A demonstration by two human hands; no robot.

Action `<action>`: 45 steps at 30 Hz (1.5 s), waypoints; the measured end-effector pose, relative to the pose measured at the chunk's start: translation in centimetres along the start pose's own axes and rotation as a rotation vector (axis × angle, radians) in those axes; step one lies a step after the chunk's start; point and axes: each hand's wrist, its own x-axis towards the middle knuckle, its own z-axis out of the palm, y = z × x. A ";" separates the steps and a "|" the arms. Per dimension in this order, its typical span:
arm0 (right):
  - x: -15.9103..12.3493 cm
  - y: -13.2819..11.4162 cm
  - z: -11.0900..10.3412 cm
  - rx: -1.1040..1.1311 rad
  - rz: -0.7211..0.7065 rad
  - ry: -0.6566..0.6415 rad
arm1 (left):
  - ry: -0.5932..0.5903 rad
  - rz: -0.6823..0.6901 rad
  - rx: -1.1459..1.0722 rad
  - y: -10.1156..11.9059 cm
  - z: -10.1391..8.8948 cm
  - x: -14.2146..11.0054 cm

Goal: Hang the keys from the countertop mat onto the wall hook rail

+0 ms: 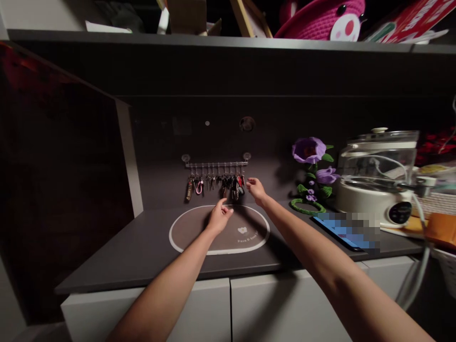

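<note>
My left hand [220, 216] hovers over the oval mat [199, 237], its thumb and fingers apart and nothing in it. Higher and to the right, my right hand [255, 191] is beside the right end of a clear hook rail [217, 164], fingers loosely curled with a small gap at the tips. Several bunches of keys [235, 186] hang from the rail, close to the right fingertips. Further left on the same rail are a pink looped key ring [199, 187] and a brown tag [188, 189]. Whether the right fingertips touch a key is too small to tell.
Right of my hands stand purple artificial flowers [309, 151] with a green ring base. A phone or tablet [342, 232], partly blurred out, lies before a white steamer-like appliance [370, 199]. An overhead shelf [228, 42] holds a pink knitted item [317, 21] and boxes.
</note>
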 end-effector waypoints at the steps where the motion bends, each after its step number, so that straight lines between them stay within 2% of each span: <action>1: -1.0 -0.3 0.1 0.010 0.018 0.010 | -0.014 -0.016 -0.024 0.6 -0.1 -0.1; 3: -3.0 -1.1 0.3 0.043 0.004 -0.028 | -0.052 -0.033 -0.072 1.9 -0.4 -0.3; 6: -6.3 -2.6 0.5 0.093 -0.089 -0.144 | -0.140 0.024 -0.093 4.5 -1.4 -0.7; 9: -9.3 -3.9 0.3 0.136 -0.180 -0.295 | -0.211 0.113 -0.072 6.7 -3.3 -1.5; 12: -12.0 -4.2 -0.1 0.101 -0.224 -0.390 | -0.250 0.182 -0.039 7.9 -5.7 -3.2; 15: -14.3 -3.5 -0.7 0.025 -0.235 -0.468 | -0.274 0.169 0.006 7.7 -7.8 -5.6; 18: -16.2 -2.6 -1.4 -0.037 -0.235 -0.532 | -0.289 0.136 0.052 6.5 -9.2 -7.8; 24: -17.8 -2.1 -1.7 -0.095 -0.270 -0.579 | -0.295 0.103 0.056 5.4 -10.3 -9.7; 28: -16.7 -2.2 -1.5 -0.127 -0.264 -0.558 | -0.297 0.070 0.034 5.4 -10.8 -8.7; 30: -15.4 -2.1 -1.5 -0.155 -0.240 -0.533 | -0.256 0.047 0.031 5.0 -11.1 -7.4; 36: -8.6 -1.5 -1.7 -0.265 -0.080 -0.266 | 0.125 -0.044 0.176 2.3 -12.8 -0.9; 39: -4.7 -1.1 -1.5 -0.259 0.005 -0.186 | 0.246 -0.096 0.183 1.6 -13.6 2.7; 45: 1.0 -0.3 -0.2 -0.200 0.059 -0.073 | 0.258 -0.172 -0.001 1.3 -13.6 8.1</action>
